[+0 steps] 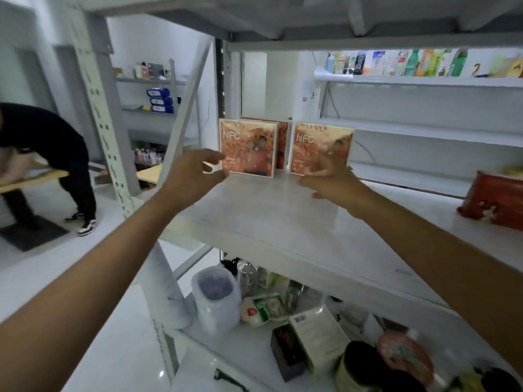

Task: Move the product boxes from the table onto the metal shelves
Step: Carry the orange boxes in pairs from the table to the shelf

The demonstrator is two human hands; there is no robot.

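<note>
L hand [195, 172] fingers spread, empty, just near-left of left NFC box [248, 147]. Both orange boxes upright at far edge of metal shelf [268, 222], a third box [283, 142] behind them. R hand [332, 179] fingers on right NFC box [321, 147] near face; grip unclear.

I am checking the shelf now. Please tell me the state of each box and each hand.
Left NFC box: upright on shelf, free.
Right NFC box: upright, right hand touching it.
Back box: upright, mostly hidden.
Left hand: open, empty.
</note>
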